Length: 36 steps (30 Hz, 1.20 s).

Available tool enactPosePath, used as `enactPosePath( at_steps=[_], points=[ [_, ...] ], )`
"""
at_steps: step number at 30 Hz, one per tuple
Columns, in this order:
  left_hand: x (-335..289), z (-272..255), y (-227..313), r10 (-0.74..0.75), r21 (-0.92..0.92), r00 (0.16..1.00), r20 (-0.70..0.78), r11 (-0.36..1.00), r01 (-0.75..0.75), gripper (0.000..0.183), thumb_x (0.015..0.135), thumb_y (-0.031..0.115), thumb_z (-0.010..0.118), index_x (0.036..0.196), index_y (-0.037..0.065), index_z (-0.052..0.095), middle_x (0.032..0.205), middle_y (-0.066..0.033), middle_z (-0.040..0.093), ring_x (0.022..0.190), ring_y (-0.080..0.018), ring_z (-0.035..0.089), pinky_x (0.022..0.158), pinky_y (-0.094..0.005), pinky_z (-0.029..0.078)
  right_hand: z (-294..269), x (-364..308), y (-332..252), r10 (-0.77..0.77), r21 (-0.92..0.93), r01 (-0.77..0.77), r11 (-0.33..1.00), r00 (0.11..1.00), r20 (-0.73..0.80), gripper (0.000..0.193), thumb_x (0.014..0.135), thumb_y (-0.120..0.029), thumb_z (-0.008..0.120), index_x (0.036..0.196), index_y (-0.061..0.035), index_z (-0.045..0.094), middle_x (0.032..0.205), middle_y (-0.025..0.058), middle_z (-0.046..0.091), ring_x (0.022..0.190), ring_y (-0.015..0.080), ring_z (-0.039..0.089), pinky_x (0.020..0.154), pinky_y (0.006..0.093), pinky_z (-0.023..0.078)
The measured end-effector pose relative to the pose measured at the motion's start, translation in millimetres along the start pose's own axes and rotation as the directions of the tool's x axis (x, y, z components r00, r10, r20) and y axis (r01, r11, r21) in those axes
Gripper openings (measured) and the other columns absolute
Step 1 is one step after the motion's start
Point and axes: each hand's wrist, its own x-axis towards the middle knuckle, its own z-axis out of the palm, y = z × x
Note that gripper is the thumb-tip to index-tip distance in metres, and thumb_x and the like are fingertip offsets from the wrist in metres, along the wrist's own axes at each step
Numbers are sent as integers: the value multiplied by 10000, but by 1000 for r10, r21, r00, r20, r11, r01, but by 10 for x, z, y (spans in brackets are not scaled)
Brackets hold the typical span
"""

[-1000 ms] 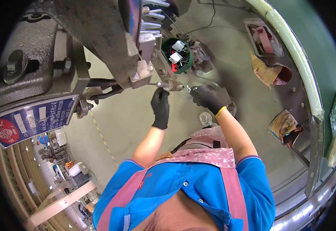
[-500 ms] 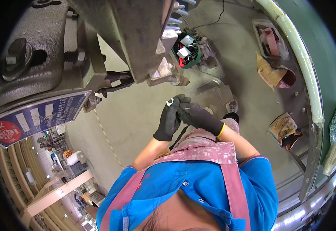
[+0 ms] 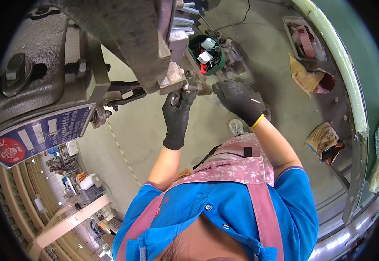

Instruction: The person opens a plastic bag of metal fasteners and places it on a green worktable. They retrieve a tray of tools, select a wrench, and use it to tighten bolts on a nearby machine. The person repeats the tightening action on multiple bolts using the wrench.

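Note:
My left hand [image 3: 176,119], in a black glove, is raised just below the machine's clamp block [image 3: 172,78]. Its fingers are curled round a small shiny metal piece [image 3: 174,99], whose full shape is hidden. My right hand [image 3: 238,101], gloved too and with a yellow band at the wrist, is closed beside the round knurled end of a short shaft [image 3: 204,89] on the machine. The short end of a thin pale rod [image 3: 255,101] pokes out from that hand; the rest is covered by the glove.
The heavy grey machine [image 3: 46,56] with a blue plate [image 3: 41,132] fills the upper left. Beyond my hands is a green basket [image 3: 215,67] of tools. On the right stand a clear bin [image 3: 288,26], two paper sacks [image 3: 304,78] and a green-topped bench edge [image 3: 350,87].
Both hands have moved up to the machine and apart from each other. The left went to the clamp block, the right to the shaft end. The thin rod now shows at the right hand.

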Motion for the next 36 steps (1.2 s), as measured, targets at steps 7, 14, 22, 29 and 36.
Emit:
enactPosePath(
  at_steps=[7, 14, 22, 29, 36],
  points=[
    [46, 8, 56, -35, 79, 999, -3, 996, 35, 362, 865, 167, 627, 1161, -23, 540, 943, -28, 649, 828, -70, 541, 759, -213, 417, 117, 199, -113, 206, 363, -166, 917, 976, -71, 229, 857, -240, 556, 819, -17, 588, 729, 175, 593, 682, 326, 577, 615, 404, 445],
    [57, -16, 17, 31, 105, 999, 31, 994, -34, 294, 883, 154, 595, 1105, -32, 546, 908, -82, 679, 888, -109, 587, 853, -247, 421, 25, 198, -309, 426, 621, -476, 623, 872, 241, 288, 889, -266, 528, 775, -7, 583, 609, 44, 557, 496, 107, 525, 448, 263, 412],
    [50, -21, 17, 14, -25, 1000, -20, 1000, -15, 183, 841, 140, 655, 944, -8, 622, 878, -24, 661, 792, -70, 557, 739, -234, 438, -14, 324, -257, 393, 576, -569, 588, 823, 411, 285, 826, -228, 521, 642, -12, 544, 541, 64, 534, 448, 146, 519, 434, 293, 413],
    [70, -59, -39, 4, 67, 1000, 7, 998, -4, 291, 876, 145, 603, 1110, -21, 553, 891, -56, 674, 835, -66, 539, 792, -213, 407, 384, 184, -73, -74, 95, 95, 991, 975, -209, 130, 813, -177, 570, 795, -49, 574, 688, 141, 583, 659, 334, 575, 596, 404, 460],
    [124, -26, 1, 10, 138, 999, 41, 990, -16, 301, 872, 143, 601, 1125, -12, 551, 878, -26, 655, 778, -46, 500, 713, -201, 403, 293, 299, 246, -371, 58, 386, 921, 912, -174, 193, 720, -106, 601, 910, -75, 580, 796, 144, 592, 784, 347, 568, 660, 433, 448]
  ],
)
